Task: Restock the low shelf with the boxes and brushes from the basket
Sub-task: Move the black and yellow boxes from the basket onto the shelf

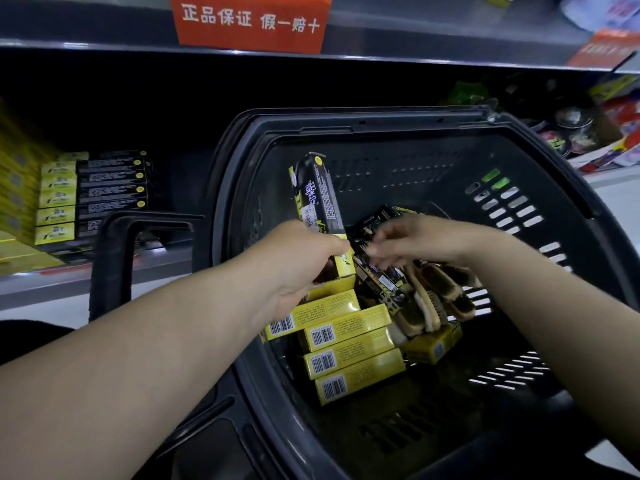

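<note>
A dark grey basket [540, 161] fills the middle of the view. Inside lie several yellow boxes [346, 344] with barcodes, black-and-yellow boxes, and wooden brushes [440, 292] with dark bristles. My left hand [298, 265] grips a long black-and-yellow box [318, 192], which stands upright above the pile. My right hand [415, 240] hovers over the pile to its right, fingers loosely bent, touching or nearly touching another black-and-yellow box [377, 223]. The low shelf [45, 271] at the left carries a stack of matching boxes [93, 195].
The basket's black handle [114, 258] stands upright between the basket and the shelf. An upper shelf edge with a red sign [249, 22] runs across the top. Round tins [571, 129] and colourful packs sit at the far right behind the basket.
</note>
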The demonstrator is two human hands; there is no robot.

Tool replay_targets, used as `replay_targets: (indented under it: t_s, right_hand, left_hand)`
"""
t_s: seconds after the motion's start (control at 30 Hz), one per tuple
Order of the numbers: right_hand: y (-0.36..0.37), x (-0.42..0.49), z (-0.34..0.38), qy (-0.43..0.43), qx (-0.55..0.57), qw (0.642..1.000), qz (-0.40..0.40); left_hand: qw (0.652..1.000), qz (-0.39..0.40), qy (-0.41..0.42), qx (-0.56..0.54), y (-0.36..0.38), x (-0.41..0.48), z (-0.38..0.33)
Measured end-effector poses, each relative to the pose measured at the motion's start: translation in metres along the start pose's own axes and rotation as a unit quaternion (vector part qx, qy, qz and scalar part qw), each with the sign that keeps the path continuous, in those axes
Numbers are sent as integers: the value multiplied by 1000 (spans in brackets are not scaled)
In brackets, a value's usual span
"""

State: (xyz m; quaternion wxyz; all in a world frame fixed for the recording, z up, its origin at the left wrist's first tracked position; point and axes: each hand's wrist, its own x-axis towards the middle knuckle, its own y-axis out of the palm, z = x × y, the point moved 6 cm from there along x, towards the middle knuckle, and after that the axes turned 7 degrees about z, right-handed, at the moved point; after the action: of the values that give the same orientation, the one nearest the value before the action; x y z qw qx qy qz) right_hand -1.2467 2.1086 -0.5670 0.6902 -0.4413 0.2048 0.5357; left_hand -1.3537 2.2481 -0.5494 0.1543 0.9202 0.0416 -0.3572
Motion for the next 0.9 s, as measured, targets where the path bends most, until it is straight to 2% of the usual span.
replay_targets:
  t_s: [0.07,0.1,0.17,0.23,0.37,0.43,0.5,0.53,0.6,0.63,0.73,0.9]
  right_hand:
    - [-2,18,-51,142,-173,974,-48]
    - [7,24,-72,190,-206,959,-33]
    - [29,35,-103,244,-165,956,8]
    - [44,43,-114,252,-120,960,-3]
    - [40,55,-103,228,-199,952,-47]
    - [27,49,-95,230,-170,958,-34]
    - [15,37,-86,208,-43,977,-7]
    - [12,29,-80,180,66,981,4]
    - [11,15,-64,95,308,946,33]
    - [11,9,-56,45,382,921,58]
    - [17,-3,-20,-81,448,880,138]
    - [28,-4,23,-147,422,880,159]
  left_hand:
    - [1000,-2,-7,-13,-2,3,1]
    - [1000,1,-10,-18,-3,3,1]
    - [1000,9,-16,-21,-3,4,1]
    - [1000,22,-18,-13,-1,6,2]
    - [999,41,-15,14,2,7,3]
    - [999,30,-16,19,0,7,2]
    - [1000,15,-13,7,-3,8,1]
    - [1000,6,-11,0,-5,8,1]
    - [1000,-7,-9,-17,-6,8,-1]
    - [1000,-11,-6,-24,-6,8,-2]
    - [1000,-12,-3,-25,-4,9,-2]
    - [999,26,23,-20,2,6,-4]
